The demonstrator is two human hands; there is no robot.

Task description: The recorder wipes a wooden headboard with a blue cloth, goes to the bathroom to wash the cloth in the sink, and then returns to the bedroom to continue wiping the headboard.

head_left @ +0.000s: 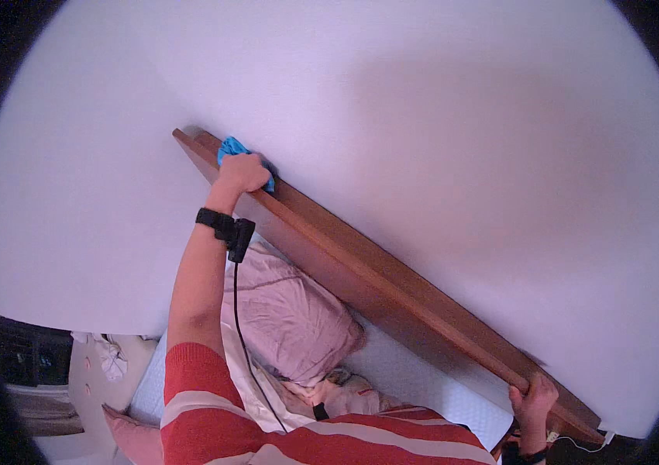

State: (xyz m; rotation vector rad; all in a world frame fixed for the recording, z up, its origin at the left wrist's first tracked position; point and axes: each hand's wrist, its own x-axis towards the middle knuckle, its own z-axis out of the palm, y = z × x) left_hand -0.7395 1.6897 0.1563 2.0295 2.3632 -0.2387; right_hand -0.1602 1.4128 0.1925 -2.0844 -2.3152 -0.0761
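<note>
The left hand presses a blue cloth onto the top edge of the wooden headboard, near its left end, grip clenched on the cloth. The right hand grasps the headboard's top edge near the right end, above a pink pillow on the bed.

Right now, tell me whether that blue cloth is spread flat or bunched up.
Bunched up. The blue cloth shows only as a crumpled wad sticking out around the left hand, which presses it onto the top edge of the wooden headboard.
</note>
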